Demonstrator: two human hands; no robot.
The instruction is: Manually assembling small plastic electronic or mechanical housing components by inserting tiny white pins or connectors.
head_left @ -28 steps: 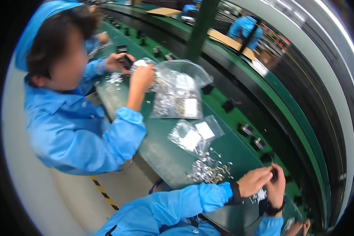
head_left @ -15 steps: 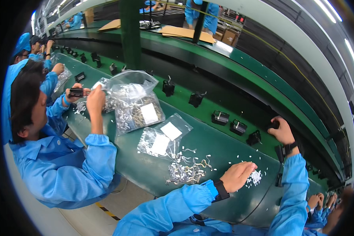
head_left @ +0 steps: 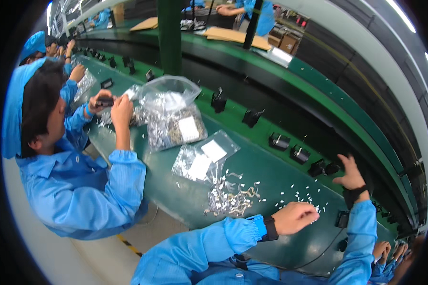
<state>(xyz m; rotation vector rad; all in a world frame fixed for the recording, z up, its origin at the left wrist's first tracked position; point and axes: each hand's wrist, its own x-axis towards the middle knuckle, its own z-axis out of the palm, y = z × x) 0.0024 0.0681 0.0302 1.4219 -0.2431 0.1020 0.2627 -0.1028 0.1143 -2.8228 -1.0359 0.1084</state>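
Now a black boxy unit (head_left: 332, 168), likely stiff, best side-gripped, is flanked by the outspread right hand (head_left: 351, 176), left hand (head_left: 294, 218) curled, contents unclear.

White pieces (head_left: 317, 208), details indiscernibly small

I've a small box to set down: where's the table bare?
One bare patch of the table lies between the left hand and the black cable; another, between the small clear bags and the black parts. It's crowded around the wire pile and white bits.
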